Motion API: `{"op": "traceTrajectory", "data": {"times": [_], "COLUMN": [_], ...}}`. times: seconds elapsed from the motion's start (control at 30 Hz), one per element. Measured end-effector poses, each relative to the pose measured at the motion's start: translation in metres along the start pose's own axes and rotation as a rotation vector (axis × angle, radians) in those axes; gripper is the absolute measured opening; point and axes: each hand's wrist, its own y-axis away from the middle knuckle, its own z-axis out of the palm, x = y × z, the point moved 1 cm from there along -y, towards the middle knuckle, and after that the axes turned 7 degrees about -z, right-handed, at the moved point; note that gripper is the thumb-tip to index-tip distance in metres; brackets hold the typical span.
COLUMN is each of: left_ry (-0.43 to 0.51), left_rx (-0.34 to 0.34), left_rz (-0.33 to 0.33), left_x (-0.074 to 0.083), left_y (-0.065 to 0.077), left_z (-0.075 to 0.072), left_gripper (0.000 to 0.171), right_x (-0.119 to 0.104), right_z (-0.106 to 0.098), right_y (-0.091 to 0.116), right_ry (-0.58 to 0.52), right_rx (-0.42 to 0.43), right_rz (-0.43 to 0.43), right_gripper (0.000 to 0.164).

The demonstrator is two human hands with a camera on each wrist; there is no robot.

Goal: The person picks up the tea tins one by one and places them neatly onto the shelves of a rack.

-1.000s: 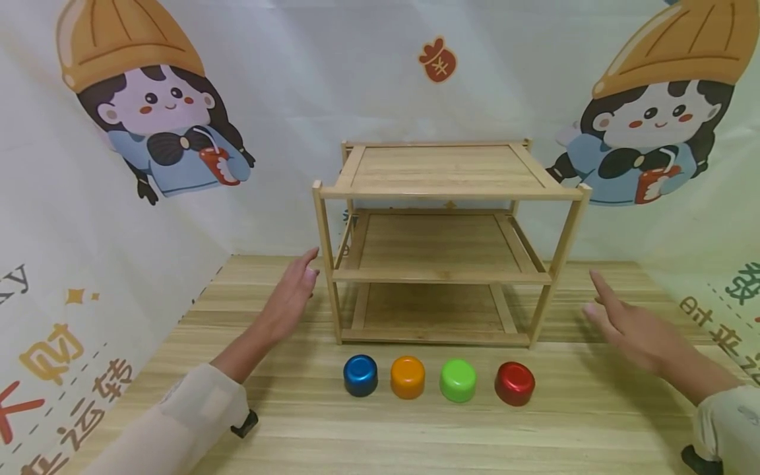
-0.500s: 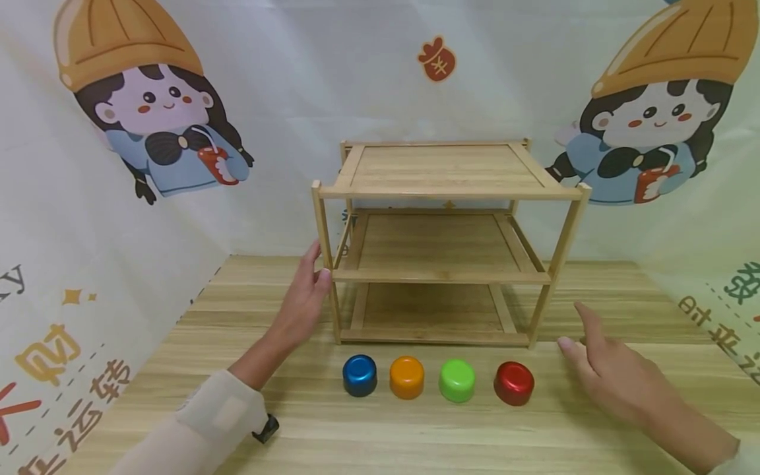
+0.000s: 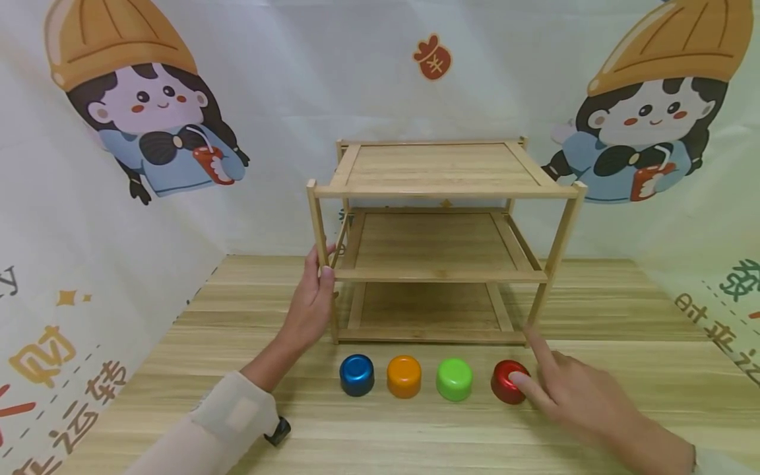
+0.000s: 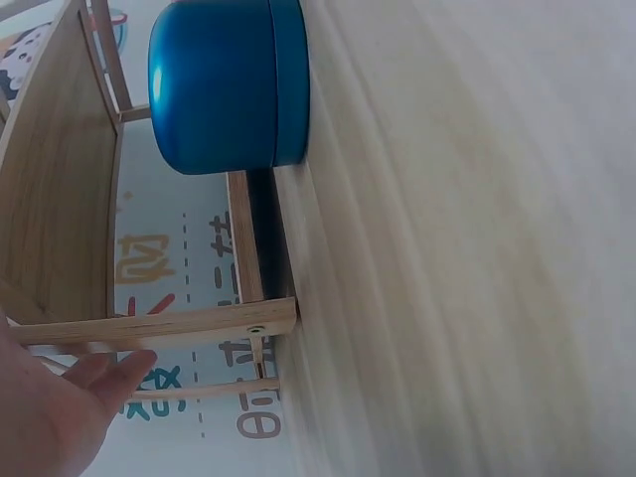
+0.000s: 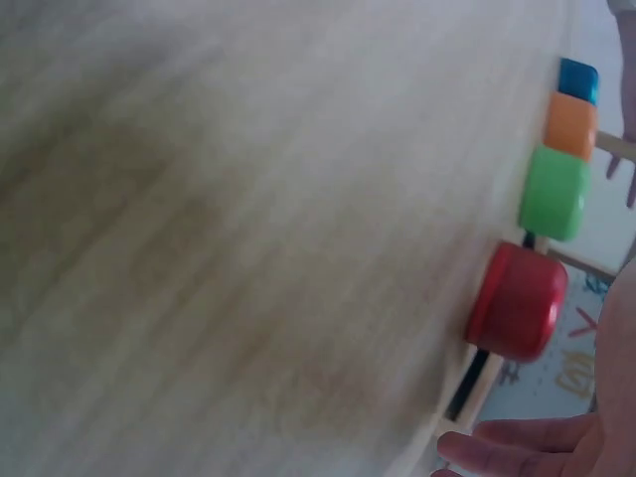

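A three-tier wooden shelf rack (image 3: pixel 439 191) stands on the table. My left hand (image 3: pixel 311 300) holds its left front post, thumb in front and fingers passing behind. In the left wrist view that hand (image 4: pixel 60 407) shows at the lower left, against the post. Before the rack, small round shiny canisters stand in a row: blue (image 3: pixel 357 375), orange (image 3: pixel 404 377), green (image 3: pixel 454 379) and red (image 3: pixel 510 381). My right hand (image 3: pixel 588 396) is over the red one with its index finger pointing forward; its thumb overlaps the canister in the head view. In the right wrist view, fingers (image 5: pixel 527 442) reach out beside the red canister, holding nothing.
The wood-grain table (image 3: pixel 392 435) is bounded at the back and sides by a white printed cloth (image 3: pixel 279 99) with cartoon figures and lettering. The rack's upright posts stand close to both hands. A blue canister fills the top of the left wrist view.
My left hand has moved right and onto the rack's left front post. My right hand has come left and down from beside the rack to the red canister. Rack and canisters stay put.
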Motion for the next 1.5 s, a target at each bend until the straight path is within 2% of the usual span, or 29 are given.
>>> {"op": "traceTrajectory", "data": {"times": [0.3, 0.47, 0.63, 0.83, 1.2, 1.5], "left_ry": [0.035, 0.061, 0.048, 0.073, 0.082, 0.089], "left_rx": [0.006, 0.003, 0.007, -0.016, -0.021, -0.023], "left_rz": [-0.017, -0.031, -0.031, -0.034, -0.029, -0.036], "left_x": [-0.004, -0.004, -0.001, 0.001, 0.001, 0.000], "left_y": [0.001, 0.003, 0.004, 0.005, 0.006, 0.006], "left_z": [0.002, 0.004, 0.005, 0.005, 0.006, 0.006], "left_gripper": [0.045, 0.045, 0.045, 0.046, 0.046, 0.046], "right_x": [-0.011, -0.013, -0.014, -0.014, -0.013, -0.016], "right_z": [0.019, 0.023, 0.024, 0.028, 0.031, 0.026], "right_y": [-0.003, -0.003, -0.003, -0.002, -0.002, -0.002], "right_ry": [0.147, 0.189, 0.241, 0.291, 0.328, 0.247], "right_rx": [0.052, 0.065, 0.091, 0.136, 0.194, 0.166], "right_rz": [-0.078, -0.123, -0.161, -0.199, -0.256, -0.204], "right_gripper": [0.073, 0.070, 0.064, 0.055, 0.049, 0.046]}}
